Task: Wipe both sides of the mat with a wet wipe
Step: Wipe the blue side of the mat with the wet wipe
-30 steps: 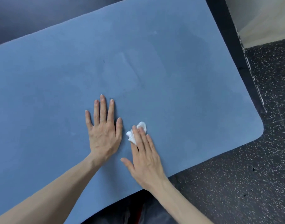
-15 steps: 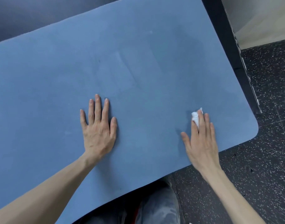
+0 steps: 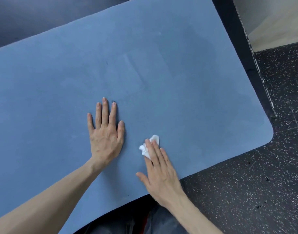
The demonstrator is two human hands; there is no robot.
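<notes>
A large blue mat [image 3: 144, 73] lies flat and fills most of the view. My left hand [image 3: 105, 132] rests palm down on it with straight, spread fingers. To its right, my right hand [image 3: 160, 173] presses a crumpled white wet wipe [image 3: 150, 145] onto the mat with straight fingers. The wipe shows past the fingertips; part of it is hidden under them. This spot is close to the mat's near edge.
Black speckled floor [image 3: 254, 183] borders the mat's near and right sides. A dark strip [image 3: 243, 56] runs along the mat's right edge, with a pale wall panel [image 3: 271, 22] beyond. A darker surface [image 3: 35, 19] lies past the far edge.
My right hand has slid the wipe back left across the mat, from near the right corner to just beside my left hand. The left hand has stayed in place.
</notes>
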